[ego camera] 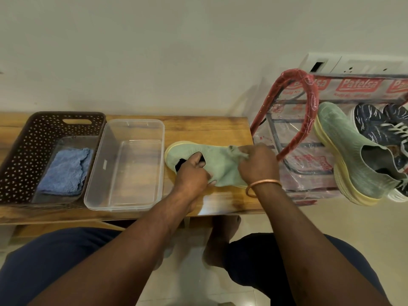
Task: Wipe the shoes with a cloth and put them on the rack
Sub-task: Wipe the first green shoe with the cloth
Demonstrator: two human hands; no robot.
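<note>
Centrally, a green shoe [217, 161] on the wooden bench [209, 127] is being pinched at its collar by the right hand [257, 165] while a dark cloth [180, 163] is being gripped against it by the left hand [191, 173]

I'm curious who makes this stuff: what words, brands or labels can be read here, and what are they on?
"Patelsa": red labels repeated on the plastic wrap of the rack; the outer ones are cut off.
Small print under those labels: too blurred to read.
Logos on the red wrapped rail: too small to read.
Mark on the clear container: too small to read.
</note>
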